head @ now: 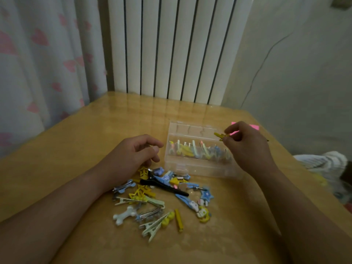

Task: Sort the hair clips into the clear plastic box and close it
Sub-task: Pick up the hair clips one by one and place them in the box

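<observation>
A clear plastic box stands open on the wooden table, its lid raised at the back. Several yellow, white and blue clips stand in a row inside it. My right hand pinches a small yellow hair clip just above the box's right end. My left hand hovers left of the box with fingers loosely curled and nothing in it. Below it lies a loose pile of hair clips: yellow stars, blue ones, a white bone shape, pale green ones and a long black clip.
A white radiator and a curtain with pink hearts stand behind the table. A pink sticky note lies beyond my right hand. White cloth sits off the table's right edge.
</observation>
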A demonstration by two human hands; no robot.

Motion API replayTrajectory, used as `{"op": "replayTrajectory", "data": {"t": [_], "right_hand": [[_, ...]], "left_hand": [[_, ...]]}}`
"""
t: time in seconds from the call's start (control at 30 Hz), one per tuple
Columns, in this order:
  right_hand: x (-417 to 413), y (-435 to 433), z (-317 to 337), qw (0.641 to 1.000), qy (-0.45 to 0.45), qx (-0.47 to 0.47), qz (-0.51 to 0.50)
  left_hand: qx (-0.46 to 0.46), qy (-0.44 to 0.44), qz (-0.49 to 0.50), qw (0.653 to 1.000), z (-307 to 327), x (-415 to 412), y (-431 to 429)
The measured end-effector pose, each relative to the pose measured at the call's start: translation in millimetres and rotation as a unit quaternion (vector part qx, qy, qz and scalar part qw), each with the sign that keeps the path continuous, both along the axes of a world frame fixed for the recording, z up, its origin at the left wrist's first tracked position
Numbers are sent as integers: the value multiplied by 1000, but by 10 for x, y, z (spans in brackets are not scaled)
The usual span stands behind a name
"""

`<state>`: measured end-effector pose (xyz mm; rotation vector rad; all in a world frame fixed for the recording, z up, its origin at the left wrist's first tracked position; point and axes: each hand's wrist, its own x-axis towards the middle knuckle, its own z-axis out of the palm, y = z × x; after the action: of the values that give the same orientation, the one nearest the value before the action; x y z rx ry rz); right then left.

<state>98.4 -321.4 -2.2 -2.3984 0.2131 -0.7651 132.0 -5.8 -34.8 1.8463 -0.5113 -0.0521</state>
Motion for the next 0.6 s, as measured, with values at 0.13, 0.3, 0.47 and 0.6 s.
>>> {"op": "replayTrajectory", "data": {"t": [0.13,0.3,0.47,0.6], "right_hand": [[123,103,-25,998,35,-50,-32],[204,123,-11,990,105,-83,-42],[152,152,-13,986,95,-128,-49],[59,237,40,989,11,-143,-35]], "left_hand": [[0,0,0,1000,1,-1,0],[2,-2,-2,1000,-1,9,2],[2,-4,-4,1000,-9,8,5],[6,-5,-4,1000,7,-4,8]]}}
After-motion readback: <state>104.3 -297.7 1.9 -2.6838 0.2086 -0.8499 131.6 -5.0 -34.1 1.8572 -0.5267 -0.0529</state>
